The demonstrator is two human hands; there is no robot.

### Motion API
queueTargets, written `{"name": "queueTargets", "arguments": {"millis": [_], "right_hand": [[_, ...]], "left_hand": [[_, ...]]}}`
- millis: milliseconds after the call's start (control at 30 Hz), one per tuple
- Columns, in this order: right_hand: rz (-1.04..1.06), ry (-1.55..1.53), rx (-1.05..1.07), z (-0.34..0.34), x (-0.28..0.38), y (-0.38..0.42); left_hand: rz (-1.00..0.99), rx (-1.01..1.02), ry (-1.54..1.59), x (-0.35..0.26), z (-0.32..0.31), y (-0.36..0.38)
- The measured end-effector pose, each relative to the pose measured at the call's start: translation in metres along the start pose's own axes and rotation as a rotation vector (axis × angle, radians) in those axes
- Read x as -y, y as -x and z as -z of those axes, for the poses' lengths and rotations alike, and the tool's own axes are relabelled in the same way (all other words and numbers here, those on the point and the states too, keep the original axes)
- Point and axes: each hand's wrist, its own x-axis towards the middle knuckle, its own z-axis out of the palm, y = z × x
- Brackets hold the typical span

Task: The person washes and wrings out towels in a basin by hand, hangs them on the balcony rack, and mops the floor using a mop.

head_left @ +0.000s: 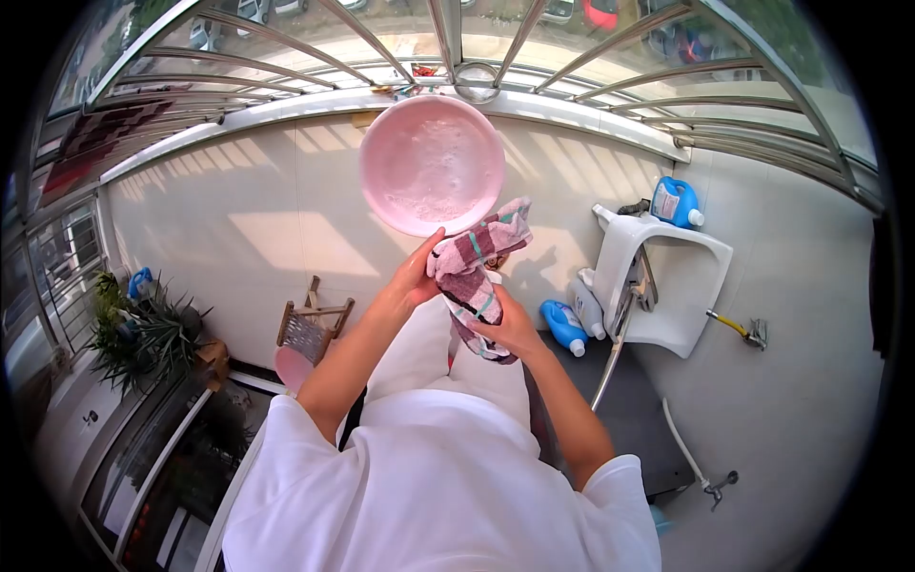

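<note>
A pink and maroon checked towel point(469, 276), bunched up, is held between my two hands in front of my body. My left hand point(419, 272) grips its upper left side, close below the rim of a pink basin point(374, 157). My right hand point(507, 324) has hold of the towel's lower right part. One end of the cloth sticks out to the upper right, and another hangs down past my right hand. Sudsy water point(443, 172) lies in the basin, which is near the window wall.
On the right stand a white sink point(701, 262), several detergent bottles point(564, 326) and a metal pole point(615, 348). A tap point(720, 488) is at the lower right. Leftward are a small folding stool point(310, 324) and potted plants point(143, 324). Metal railings point(610, 57) line the windows ahead.
</note>
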Motion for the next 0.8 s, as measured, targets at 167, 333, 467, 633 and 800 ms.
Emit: {"name": "queueTargets", "arguments": {"millis": [167,333,467,633,800], "right_hand": [[0.055,-0.085,-0.306,0.04,0.029,0.066],[0.079,0.067,-0.57,0.065,0.029,0.115],[0.096,-0.385,-0.794,0.096,0.006,0.144],[0.011,-0.893,-0.809,0.115,0.004,0.127],[-0.209,-1.148,-0.572,0.107,-0.036,0.079]], "left_hand": [[0.051,0.455,0.139,0.065,-0.049,0.007],[0.107,0.276,0.181,0.156,-0.069,-0.001],[0.131,0.068,0.208,0.172,-0.063,-0.001],[0.219,0.037,0.083,0.188,-0.08,0.042],[0.206,0.124,0.079,0.184,-0.086,0.083]]}}
